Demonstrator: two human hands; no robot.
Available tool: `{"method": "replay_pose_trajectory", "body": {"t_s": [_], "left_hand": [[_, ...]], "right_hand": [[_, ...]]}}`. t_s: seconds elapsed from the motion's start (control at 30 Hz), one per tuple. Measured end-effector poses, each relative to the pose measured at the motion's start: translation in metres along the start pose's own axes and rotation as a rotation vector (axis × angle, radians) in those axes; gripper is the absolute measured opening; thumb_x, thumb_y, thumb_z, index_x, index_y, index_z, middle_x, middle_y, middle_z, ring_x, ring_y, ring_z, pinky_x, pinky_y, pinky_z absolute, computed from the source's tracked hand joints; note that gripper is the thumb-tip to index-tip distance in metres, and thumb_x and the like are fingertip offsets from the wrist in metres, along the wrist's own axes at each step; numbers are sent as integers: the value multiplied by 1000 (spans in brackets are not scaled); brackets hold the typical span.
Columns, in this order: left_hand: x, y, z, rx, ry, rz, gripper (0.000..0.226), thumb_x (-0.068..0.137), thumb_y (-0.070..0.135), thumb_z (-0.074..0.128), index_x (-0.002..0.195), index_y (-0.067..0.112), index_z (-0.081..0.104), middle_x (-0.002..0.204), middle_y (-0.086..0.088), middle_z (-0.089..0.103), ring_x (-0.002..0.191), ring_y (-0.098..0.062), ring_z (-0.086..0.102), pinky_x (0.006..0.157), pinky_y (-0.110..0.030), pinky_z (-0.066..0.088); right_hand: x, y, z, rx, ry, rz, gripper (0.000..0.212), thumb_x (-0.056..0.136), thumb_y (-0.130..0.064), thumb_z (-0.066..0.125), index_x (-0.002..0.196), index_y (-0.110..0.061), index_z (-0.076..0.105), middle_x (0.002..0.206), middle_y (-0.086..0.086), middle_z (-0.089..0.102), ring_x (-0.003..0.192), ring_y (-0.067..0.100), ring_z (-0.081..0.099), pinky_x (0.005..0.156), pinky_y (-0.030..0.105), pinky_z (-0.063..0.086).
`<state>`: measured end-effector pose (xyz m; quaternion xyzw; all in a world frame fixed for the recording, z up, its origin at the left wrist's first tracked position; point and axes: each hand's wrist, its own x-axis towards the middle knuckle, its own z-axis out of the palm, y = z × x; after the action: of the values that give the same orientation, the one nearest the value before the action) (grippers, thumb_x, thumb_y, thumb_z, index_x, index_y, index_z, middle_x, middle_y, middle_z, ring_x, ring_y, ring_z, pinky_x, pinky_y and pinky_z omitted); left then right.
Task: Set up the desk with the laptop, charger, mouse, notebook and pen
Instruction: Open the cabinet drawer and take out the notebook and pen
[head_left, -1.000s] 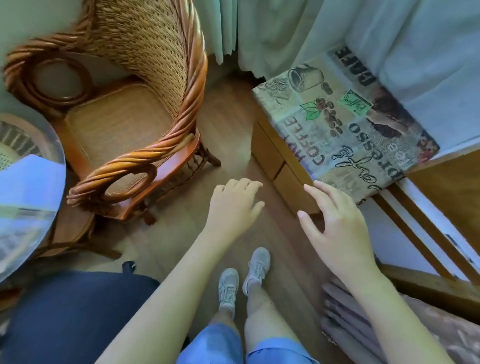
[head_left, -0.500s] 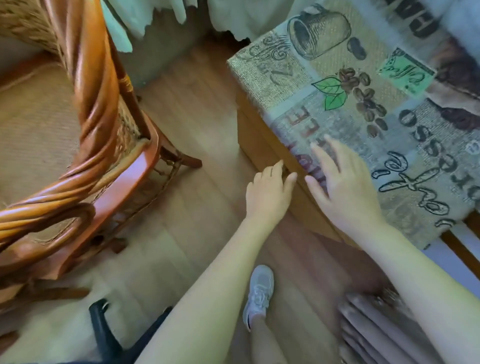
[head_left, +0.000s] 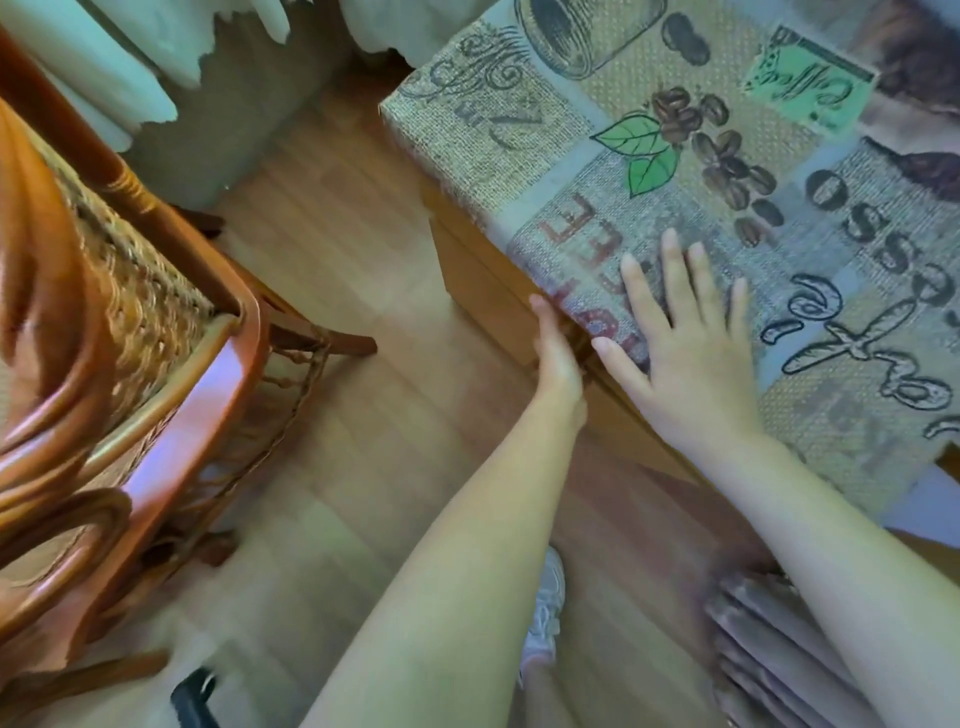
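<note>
A wooden desk with drawers (head_left: 483, 291) stands at the right, its top covered by a coffee-print cloth (head_left: 597, 171). My right hand (head_left: 685, 338) lies flat and open on the cloth near the desk's front edge, fingers spread. My left hand (head_left: 558, 353) is at the desk's front, under the cloth's edge, its fingers hidden against the drawer front; whether they grip anything is unclear. No laptop, charger, mouse, notebook or pen is in view.
A wicker armchair (head_left: 130, 332) with a red-brown wooden frame fills the left. Pale curtains (head_left: 119, 67) hang at the back. Wooden floor (head_left: 337, 218) lies between chair and desk. A folded striped fabric (head_left: 769, 654) sits at the lower right, and my shoe (head_left: 545, 613) shows below.
I have leaned in closer to the desk. My right hand went from above the floor onto the cloth, and my left hand reached the desk's front edge.
</note>
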<state>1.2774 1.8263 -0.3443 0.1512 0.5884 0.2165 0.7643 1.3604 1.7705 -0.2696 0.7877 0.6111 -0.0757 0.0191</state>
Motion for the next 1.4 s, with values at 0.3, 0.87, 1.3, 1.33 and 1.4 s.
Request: {"method": "replay_pose_trajectory", "body": {"t_s": [0.3,0.87,1.3,1.33,1.4], "left_hand": [[-6,-2,-13,-72,-56,0,126,45,100,27,143,22,39,133,1,58,118,-16,58,93,-32,49],[-25,45,-97,1981,11,1727,54,94,59,35,128,23,57,130,-9,59,132,-24,46,109,-57,23],[-47,47,-124,2106,12,1740,50,91,66,35,124,34,55,118,-5,59,117,-19,55,82,-42,30],[-49,47,-128,2094,7,1759,48,91,65,35,118,34,59,112,-5,61,109,-19,58,79,-41,29],[-52,49,-135,2087,-22,1775,46,91,64,33,105,31,63,96,-2,61,89,-19,59,73,-38,28]], "right_hand": [[-1,-1,4,-41,31,7,69,93,-60,25,151,-27,6,160,7,2,146,27,3,115,57,9],[-3,-2,1,-33,53,-1,70,93,-61,22,151,-24,10,160,9,7,146,29,9,114,57,12],[-16,-9,6,-19,42,37,58,97,-50,22,150,-34,6,160,7,3,146,31,5,111,65,12],[-16,-10,6,-20,43,41,57,97,-49,23,150,-34,6,160,7,4,146,31,6,111,65,12],[-16,-10,7,-19,45,41,57,97,-49,24,150,-34,8,160,7,5,146,31,8,110,65,12]]}}
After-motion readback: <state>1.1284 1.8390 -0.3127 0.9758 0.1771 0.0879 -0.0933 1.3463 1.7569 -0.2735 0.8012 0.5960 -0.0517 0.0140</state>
